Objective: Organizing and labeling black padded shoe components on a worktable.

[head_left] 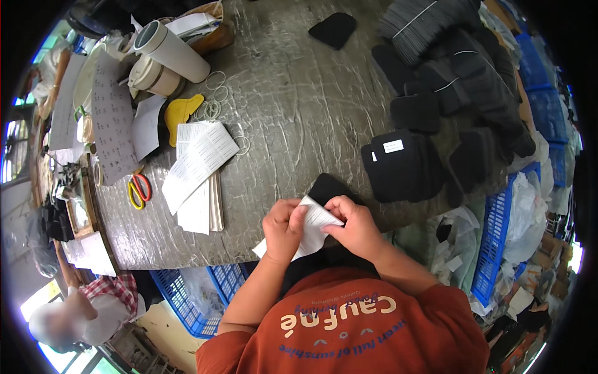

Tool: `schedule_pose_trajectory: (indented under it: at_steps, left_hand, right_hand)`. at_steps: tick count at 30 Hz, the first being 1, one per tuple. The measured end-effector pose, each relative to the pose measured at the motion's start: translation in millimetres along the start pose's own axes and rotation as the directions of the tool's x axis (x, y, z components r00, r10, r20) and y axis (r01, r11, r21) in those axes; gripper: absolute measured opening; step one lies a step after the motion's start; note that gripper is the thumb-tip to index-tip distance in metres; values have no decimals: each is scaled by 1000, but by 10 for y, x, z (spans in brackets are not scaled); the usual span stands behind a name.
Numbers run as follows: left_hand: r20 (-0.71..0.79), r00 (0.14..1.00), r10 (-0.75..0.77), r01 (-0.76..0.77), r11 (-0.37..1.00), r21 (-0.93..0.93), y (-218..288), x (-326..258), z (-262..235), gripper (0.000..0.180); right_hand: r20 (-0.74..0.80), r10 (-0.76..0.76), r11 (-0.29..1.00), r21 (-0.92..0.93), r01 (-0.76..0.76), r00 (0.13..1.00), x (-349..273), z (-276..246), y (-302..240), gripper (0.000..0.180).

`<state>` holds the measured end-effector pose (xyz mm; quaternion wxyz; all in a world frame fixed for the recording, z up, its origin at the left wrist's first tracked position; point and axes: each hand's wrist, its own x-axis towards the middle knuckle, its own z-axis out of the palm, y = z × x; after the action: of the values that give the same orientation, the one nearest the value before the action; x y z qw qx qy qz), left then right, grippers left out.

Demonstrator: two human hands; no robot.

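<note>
At the near edge of the table, a white printed label sheet (313, 225) is stretched between my two hands, its upper part bent. My left hand (284, 229) pinches it with thumb and fingers. My right hand (355, 225) grips the sheet's right corner the same way. Just beyond my fingers lies a black fabric piece (329, 187), partly hidden by the hands and the sheet. To the right sits a stack of black fabric pieces (406, 171); small white labels show on its top piece. More printed label sheets (202, 156) lie fanned in a pile to the left.
Banded bundles of black pieces (430, 28) crowd the far right, and a single piece (332, 31) lies far off. Red-and-yellow scissors (139, 190), a yellow shape (182, 115), rubber bands (242, 146) and a tumbler (177, 53) stand left. Blue crates (492, 240) flank the table; another person (93, 305) is lower left.
</note>
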<state>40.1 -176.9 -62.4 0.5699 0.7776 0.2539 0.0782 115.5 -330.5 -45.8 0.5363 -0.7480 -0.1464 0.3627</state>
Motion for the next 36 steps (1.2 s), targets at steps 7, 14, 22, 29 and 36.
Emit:
schedule_pose_trajectory:
  at_steps: [7,14,22,29,36]
  left_hand:
    - [230,945,-231,285,928,-239,-8,49,-201,10]
    - [95,956,-278,283,958,-52,-82,-79,-230,15]
    - [424,861,280,-418,865,278,-57,-183,-183,12]
    - [498,812,305,-512,781,358,-90,-230,-12,11]
    - [520,799,303,-526,771,359,-102,-222,-9,15]
  right_hand:
    - [79,84,970,221,-100,993,62,17,-25,20]
    - [118,185,968,149,-201,976,29,82,110,12]
    - [-175,-203,972,-157,177,963,306,-101,187,4]
    - [-147,-193,955,-253,152,970,414,-69,317,5]
    - [-145,-193,934,-330,136,971,432,-43,278,5]
